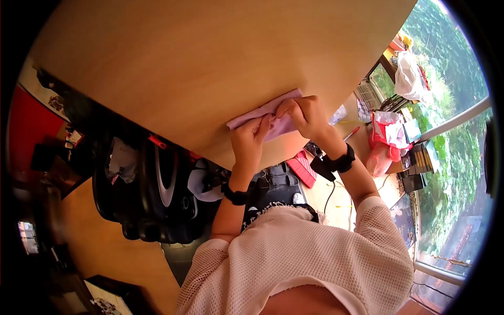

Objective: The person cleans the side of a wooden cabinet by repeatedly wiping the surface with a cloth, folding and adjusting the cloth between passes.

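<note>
A mauve cloth (282, 127) lies near the edge of the light wooden tabletop (205, 58), its far edge folded or rolled into a narrow strip. My left hand (249, 137) is closed on its near left part, thumb and fingers pinched together. Beside it, my right hand (305, 116) grips the cloth's right side with curled fingers. Both hands almost meet at the cloth's middle, and they hide part of the fold there. Each wrist wears a black band.
Black padded seats (163, 184) stand left of my body. On the floor to the right is a red slatted object (302, 169). Beyond the table's right edge are a red and white plastic bag (389, 128), a white bag (409, 76) and a large window (451, 157).
</note>
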`<state>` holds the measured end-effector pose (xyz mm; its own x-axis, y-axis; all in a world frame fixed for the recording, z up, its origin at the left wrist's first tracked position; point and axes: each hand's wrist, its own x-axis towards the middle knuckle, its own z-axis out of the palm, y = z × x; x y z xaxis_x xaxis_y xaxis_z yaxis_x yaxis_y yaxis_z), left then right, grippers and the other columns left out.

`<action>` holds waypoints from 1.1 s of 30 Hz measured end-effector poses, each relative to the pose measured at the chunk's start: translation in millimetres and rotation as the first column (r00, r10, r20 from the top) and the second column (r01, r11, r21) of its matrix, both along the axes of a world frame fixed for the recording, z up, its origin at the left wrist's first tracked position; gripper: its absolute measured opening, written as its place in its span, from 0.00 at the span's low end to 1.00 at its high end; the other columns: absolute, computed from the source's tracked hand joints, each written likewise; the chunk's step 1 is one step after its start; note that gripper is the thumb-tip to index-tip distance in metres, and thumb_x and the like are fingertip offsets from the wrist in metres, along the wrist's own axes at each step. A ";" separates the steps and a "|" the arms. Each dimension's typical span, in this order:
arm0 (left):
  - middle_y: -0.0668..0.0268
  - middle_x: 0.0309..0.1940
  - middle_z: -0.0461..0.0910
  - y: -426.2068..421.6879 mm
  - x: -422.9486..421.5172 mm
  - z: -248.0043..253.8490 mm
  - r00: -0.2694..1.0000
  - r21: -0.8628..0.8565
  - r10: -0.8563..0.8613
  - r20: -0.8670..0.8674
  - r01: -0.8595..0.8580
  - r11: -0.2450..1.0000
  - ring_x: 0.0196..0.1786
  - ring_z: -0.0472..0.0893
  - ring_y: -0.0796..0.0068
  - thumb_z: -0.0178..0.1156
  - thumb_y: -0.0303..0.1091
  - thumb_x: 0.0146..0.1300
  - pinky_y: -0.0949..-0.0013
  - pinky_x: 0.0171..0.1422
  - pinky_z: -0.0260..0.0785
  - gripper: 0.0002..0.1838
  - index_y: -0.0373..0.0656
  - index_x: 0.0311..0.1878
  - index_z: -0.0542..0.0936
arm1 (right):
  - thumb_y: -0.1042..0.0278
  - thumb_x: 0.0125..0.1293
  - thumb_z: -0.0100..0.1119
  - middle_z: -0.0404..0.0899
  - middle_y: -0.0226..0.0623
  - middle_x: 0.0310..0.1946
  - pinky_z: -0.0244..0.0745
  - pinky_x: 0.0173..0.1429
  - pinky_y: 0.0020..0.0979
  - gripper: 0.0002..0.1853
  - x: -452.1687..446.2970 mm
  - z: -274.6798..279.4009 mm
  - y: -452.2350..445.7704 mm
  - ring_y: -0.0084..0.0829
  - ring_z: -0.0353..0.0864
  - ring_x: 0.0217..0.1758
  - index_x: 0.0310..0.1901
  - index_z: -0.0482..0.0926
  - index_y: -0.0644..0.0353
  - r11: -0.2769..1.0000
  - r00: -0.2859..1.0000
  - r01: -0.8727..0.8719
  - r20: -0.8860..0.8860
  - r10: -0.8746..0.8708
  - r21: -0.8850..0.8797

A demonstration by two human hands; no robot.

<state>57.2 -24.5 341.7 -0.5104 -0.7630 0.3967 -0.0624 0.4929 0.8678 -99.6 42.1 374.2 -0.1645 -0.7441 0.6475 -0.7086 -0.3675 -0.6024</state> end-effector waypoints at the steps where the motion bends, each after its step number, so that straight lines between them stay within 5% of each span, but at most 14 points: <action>1: 0.62 0.18 0.81 -3.0 -5.6 2.9 1.000 -0.024 0.003 -0.012 -0.003 1.000 0.21 0.79 0.75 0.60 0.33 0.63 0.74 0.27 0.68 0.12 0.33 0.30 0.82 | 0.68 0.60 0.43 0.79 0.38 0.20 0.72 0.27 0.33 0.14 -0.6 -1.4 -0.2 0.39 0.77 0.21 0.24 0.80 0.56 0.999 0.999 0.022 -0.026 -0.020 0.050; 6: 0.58 0.21 0.81 -5.7 -14.7 -101.0 0.991 0.185 -0.052 -0.122 0.074 0.980 0.25 0.81 0.76 0.62 0.32 0.60 0.72 0.31 0.69 0.10 0.34 0.31 0.83 | 0.70 0.57 0.43 0.81 0.38 0.24 0.75 0.35 0.34 0.14 -5.4 -60.8 4.5 0.41 0.80 0.27 0.23 0.81 0.59 0.960 0.999 0.032 -0.040 -0.022 0.277; 9: 0.56 0.26 0.81 -5.4 -11.2 -171.9 0.967 0.127 -0.084 0.239 0.055 0.990 0.30 0.82 0.70 0.61 0.32 0.61 0.69 0.35 0.71 0.09 0.35 0.33 0.82 | 0.68 0.57 0.45 0.82 0.38 0.25 0.75 0.39 0.38 0.13 -18.6 -158.0 1.7 0.42 0.80 0.31 0.24 0.81 0.58 0.934 0.990 0.099 -0.131 -0.057 0.342; 14: 0.53 0.31 0.81 -0.1 -29.0 -222.3 0.963 0.042 -0.059 0.264 0.049 0.998 0.36 0.81 0.58 0.58 0.32 0.62 0.63 0.38 0.70 0.09 0.36 0.35 0.82 | 0.69 0.59 0.42 0.81 0.43 0.27 0.74 0.41 0.40 0.15 -22.2 -214.9 10.0 0.44 0.80 0.32 0.29 0.81 0.60 0.845 0.996 0.079 -0.005 -0.090 0.529; 18: 0.52 0.32 0.80 1.2 -32.5 -180.8 0.954 -0.018 -0.062 0.295 0.070 0.997 0.37 0.80 0.52 0.59 0.32 0.61 0.60 0.39 0.71 0.09 0.37 0.36 0.82 | 0.70 0.60 0.39 0.81 0.46 0.29 0.73 0.43 0.42 0.16 -30.5 -217.0 19.4 0.49 0.78 0.34 0.28 0.81 0.62 0.909 0.987 0.152 -0.101 -0.122 0.388; 23: 0.53 0.25 0.80 10.9 -49.7 -87.0 0.964 -0.227 0.000 0.267 0.063 0.972 0.28 0.80 0.55 0.59 0.33 0.61 0.61 0.31 0.71 0.09 0.37 0.33 0.83 | 0.70 0.65 0.38 0.80 0.45 0.26 0.73 0.38 0.40 0.18 -34.7 -102.6 35.6 0.46 0.79 0.30 0.25 0.79 0.64 0.966 0.978 0.159 0.101 -0.182 0.204; 26: 0.56 0.22 0.80 22.3 -69.5 -24.1 0.961 -0.303 0.046 0.273 0.041 0.952 0.23 0.80 0.58 0.58 0.33 0.62 0.64 0.27 0.70 0.10 0.38 0.32 0.82 | 0.68 0.68 0.37 0.79 0.43 0.24 0.72 0.35 0.36 0.20 -48.0 -48.1 43.3 0.45 0.78 0.28 0.26 0.78 0.65 0.968 0.979 0.202 0.033 -0.200 -0.150; 29: 0.60 0.21 0.81 27.3 -92.8 -30.7 1.000 -0.201 0.003 -0.008 -0.004 0.980 0.23 0.80 0.60 0.58 0.34 0.63 0.66 0.26 0.71 0.10 0.38 0.31 0.82 | 0.67 0.70 0.34 0.79 0.43 0.25 0.71 0.35 0.35 0.21 -58.1 -55.0 47.6 0.43 0.78 0.28 0.28 0.78 0.66 0.962 0.976 0.209 -0.016 -0.215 -0.177; 30: 0.60 0.21 0.81 29.1 -95.6 -43.6 0.999 -0.240 0.051 -0.010 -0.052 0.969 0.23 0.81 0.61 0.57 0.35 0.64 0.66 0.27 0.72 0.11 0.38 0.32 0.82 | 0.67 0.70 0.35 0.79 0.44 0.26 0.71 0.35 0.35 0.21 -55.5 -65.8 51.1 0.43 0.78 0.28 0.28 0.78 0.67 0.963 0.978 0.207 0.038 -0.204 -0.175; 33: 0.57 0.24 0.81 35.0 -103.7 -89.8 0.998 -0.010 -0.065 0.020 0.065 0.998 0.25 0.81 0.59 0.57 0.35 0.64 0.65 0.29 0.72 0.11 0.38 0.33 0.82 | 0.66 0.71 0.35 0.79 0.46 0.27 0.71 0.37 0.34 0.22 -53.6 -115.7 57.6 0.43 0.78 0.30 0.27 0.77 0.67 0.954 0.947 0.275 0.207 -0.246 -0.123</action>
<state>-46.5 10.5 251.9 -0.5667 -0.7238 0.3936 -0.0470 0.5053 0.8617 -153.1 99.7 258.5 -0.4686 -0.5566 0.6861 -0.6713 -0.2805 -0.6861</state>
